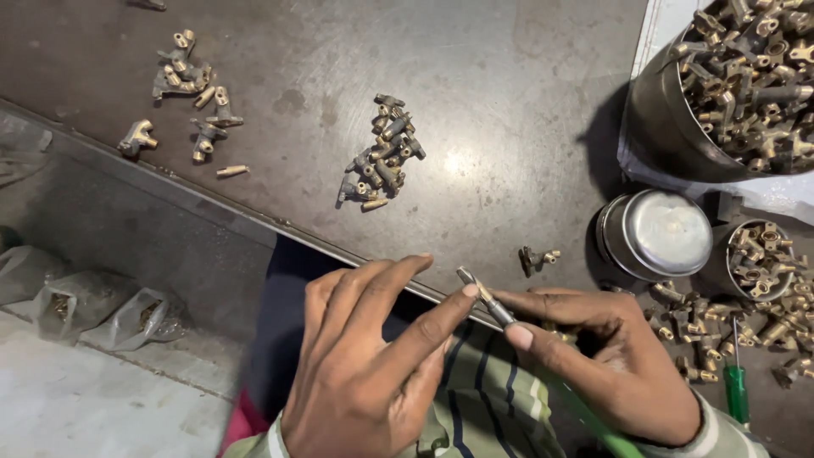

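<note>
Metal rod (485, 298) is pinched at its tip by the left hand (373, 356) and lower down by the right hand (598, 352), over the table (509, 102) edge near brass fittings (383, 154).

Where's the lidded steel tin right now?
Head view, right side of the table: the lidded steel tin stands below the big bucket of brass fittings, beside a small open cup of fittings, above the right hand.
</note>
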